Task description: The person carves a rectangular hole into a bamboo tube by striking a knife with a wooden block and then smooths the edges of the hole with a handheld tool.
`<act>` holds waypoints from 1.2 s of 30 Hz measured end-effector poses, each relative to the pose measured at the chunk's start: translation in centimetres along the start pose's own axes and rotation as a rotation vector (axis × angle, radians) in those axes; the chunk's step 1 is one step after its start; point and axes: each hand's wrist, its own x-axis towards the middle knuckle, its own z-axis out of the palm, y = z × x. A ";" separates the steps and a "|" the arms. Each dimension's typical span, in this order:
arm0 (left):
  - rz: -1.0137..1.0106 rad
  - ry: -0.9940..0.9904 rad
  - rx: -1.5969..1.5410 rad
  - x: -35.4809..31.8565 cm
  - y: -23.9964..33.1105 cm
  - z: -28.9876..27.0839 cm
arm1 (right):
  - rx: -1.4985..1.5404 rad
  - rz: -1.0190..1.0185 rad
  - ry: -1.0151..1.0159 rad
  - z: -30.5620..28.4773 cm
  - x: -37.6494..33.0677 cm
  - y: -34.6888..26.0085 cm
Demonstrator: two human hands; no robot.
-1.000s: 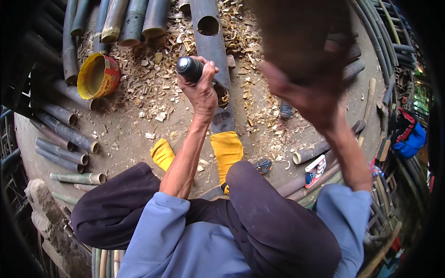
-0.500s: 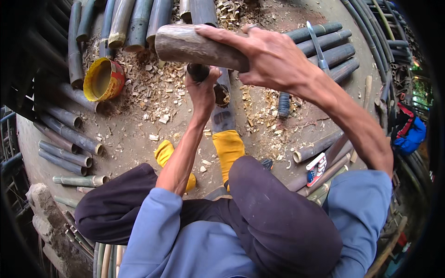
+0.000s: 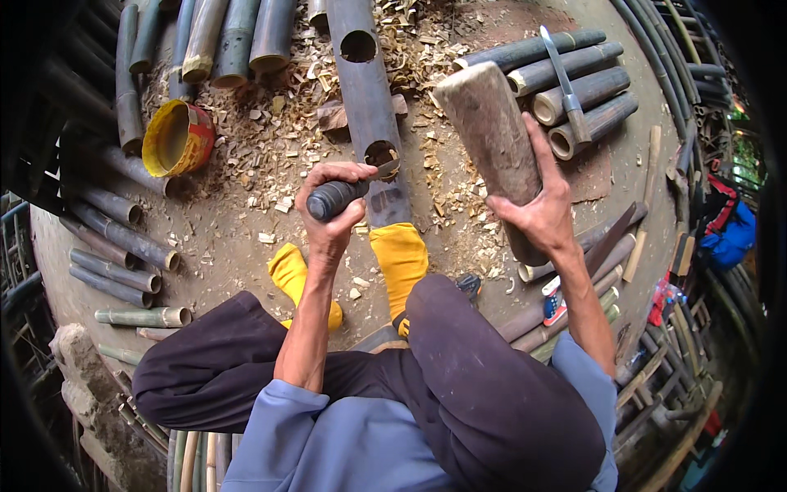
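Wrapped around the black handle of a chisel [image 3: 338,198] is my left hand [image 3: 326,215]. The chisel lies tilted, its short blade at the rim of the nearer hole in a dark bamboo pole [image 3: 366,107]. A second round hole opens farther up that pole. My right hand [image 3: 548,203] grips a worn wooden mallet block [image 3: 489,123], raised to the right of the pole and apart from it. Over the pole's near end rests my foot in a yellow sock [image 3: 399,262]; the other yellow-socked foot [image 3: 288,275] is left of it.
Wood chips [image 3: 283,139] litter the ground around the pole. A yellow and red tub [image 3: 179,139] stands at left among cut bamboo tubes [image 3: 123,230]. At right, a long knife [image 3: 564,86] lies across several bamboo tubes [image 3: 582,66]. A stone [image 3: 332,116] sits beside the pole.
The mallet has swung away from above the chisel handle to the right, now tilted upright. My left hand has lowered, tipping the chisel so its handle leans toward me.
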 end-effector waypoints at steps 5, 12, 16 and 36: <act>-0.007 -0.049 -0.009 0.3 0.0 0.1 | 0.052 0.051 -0.012 0.3 -1.8 1.4; -0.059 0.021 0.098 0.6 0.2 2.6 | 0.281 -0.278 0.119 -0.6 0.2 -2.5; -0.081 0.060 0.266 1.2 1.3 4.9 | -0.039 -0.514 -0.029 0.1 2.8 -4.8; -0.022 0.379 -0.206 3.2 -1.6 -0.9 | 0.021 -0.211 0.101 1.9 0.4 -2.2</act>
